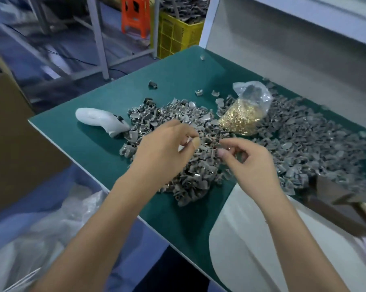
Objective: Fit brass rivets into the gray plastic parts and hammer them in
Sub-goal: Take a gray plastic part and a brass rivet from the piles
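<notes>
A large heap of gray plastic parts (198,178) covers the middle of the green table (97,144), with a second spread of parts (316,144) to the right. A clear bag of brass rivets (241,119) lies open between them. My left hand (163,152) hovers over the heap, its thumb and fingers pinching something small and pale that I cannot make out. My right hand (251,163) pinches a gray plastic part (220,146) between thumb and forefinger. The two hands sit close together, fingertips facing. A hammer (337,199) lies at the right edge.
A white handheld controller (102,120) lies at the table's left. A white curved sheet (262,239) covers the near right corner. A few stray parts (198,92) lie further back. Beyond the table stand a yellow crate (177,36) and an orange stool (135,15). A cardboard box (13,131) stands left.
</notes>
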The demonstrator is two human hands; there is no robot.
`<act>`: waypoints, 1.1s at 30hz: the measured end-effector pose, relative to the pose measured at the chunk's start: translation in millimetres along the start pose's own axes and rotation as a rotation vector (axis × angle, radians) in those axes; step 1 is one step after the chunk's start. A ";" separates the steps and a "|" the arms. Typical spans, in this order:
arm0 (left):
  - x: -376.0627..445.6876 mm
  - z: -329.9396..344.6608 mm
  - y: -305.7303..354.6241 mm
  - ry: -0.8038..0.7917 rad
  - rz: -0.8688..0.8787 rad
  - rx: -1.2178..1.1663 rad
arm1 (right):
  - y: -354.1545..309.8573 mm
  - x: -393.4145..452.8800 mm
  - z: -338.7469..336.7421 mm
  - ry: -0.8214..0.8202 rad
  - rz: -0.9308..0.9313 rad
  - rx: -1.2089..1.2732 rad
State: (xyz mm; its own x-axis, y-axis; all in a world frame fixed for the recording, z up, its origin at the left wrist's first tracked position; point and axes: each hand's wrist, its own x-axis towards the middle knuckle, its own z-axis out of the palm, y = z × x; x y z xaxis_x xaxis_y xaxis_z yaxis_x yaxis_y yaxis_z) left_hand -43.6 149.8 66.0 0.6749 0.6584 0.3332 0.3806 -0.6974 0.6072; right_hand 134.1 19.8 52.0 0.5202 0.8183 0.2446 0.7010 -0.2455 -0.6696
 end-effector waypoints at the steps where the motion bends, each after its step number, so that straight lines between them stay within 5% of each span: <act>1: 1.5 3.7 4.8 -0.008 0.022 -0.010 | 6.1 -5.5 -10.5 0.022 0.027 0.008; 10: -10.7 102.7 95.1 -0.144 0.135 -0.328 | 78.8 -115.1 -91.5 0.185 0.242 -0.117; 18: -30.5 157.7 113.7 -0.299 0.238 -0.199 | 103.0 -175.9 -93.1 0.188 0.267 -0.132; 23: -38.0 159.4 110.0 -0.246 0.201 -0.317 | 92.6 -163.7 -85.9 0.129 0.225 -0.225; 33: -29.5 164.6 118.2 -0.226 0.160 -0.182 | 88.8 -158.8 -80.1 0.162 0.218 -0.270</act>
State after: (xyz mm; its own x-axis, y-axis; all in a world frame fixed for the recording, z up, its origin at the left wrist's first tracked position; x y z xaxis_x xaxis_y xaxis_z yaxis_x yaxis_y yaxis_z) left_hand 85.5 1.4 9.2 0.8478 0.4509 0.2790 0.1530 -0.7118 0.6855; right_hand 152.8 -173.6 9.9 0.7268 0.6440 0.2388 0.6571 -0.5508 -0.5146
